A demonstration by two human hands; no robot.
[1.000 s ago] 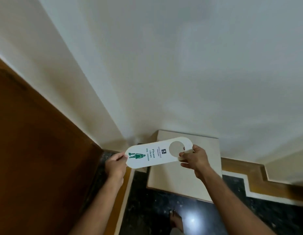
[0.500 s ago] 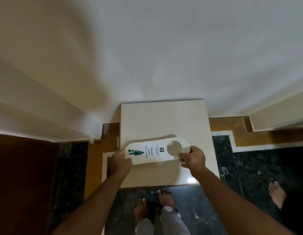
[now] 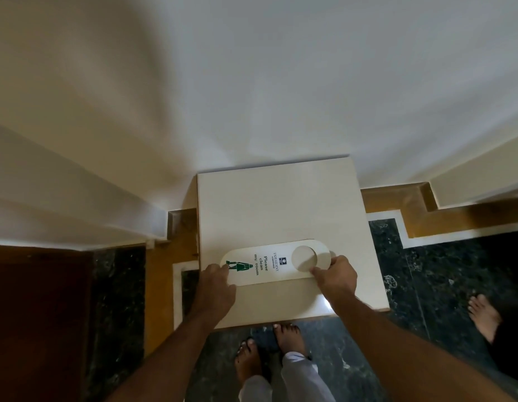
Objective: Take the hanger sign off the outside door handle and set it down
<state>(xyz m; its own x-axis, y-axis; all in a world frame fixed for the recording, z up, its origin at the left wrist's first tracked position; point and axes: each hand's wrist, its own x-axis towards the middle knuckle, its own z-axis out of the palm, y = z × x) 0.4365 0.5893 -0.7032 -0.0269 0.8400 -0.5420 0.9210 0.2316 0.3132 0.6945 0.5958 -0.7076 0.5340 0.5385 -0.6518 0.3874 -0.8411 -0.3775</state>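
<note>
The white hanger sign, printed "Please clean my room" with a green figure and a round hole at its right end, lies flat across the near half of a cream square table top. My left hand pinches the sign's left, rounded end. My right hand grips the right end beside the hole, thumb on top. The door handle is out of view.
A dark wooden door stands at the left. White walls rise behind the table. The floor is dark marble with a brown and white border. My bare feet stand at the table's near edge; another person's foot is at the right.
The sign has come down from mid-air in front of the wall onto the table top, still held at both ends. The camera has tilted downward, bringing the feet into view.
</note>
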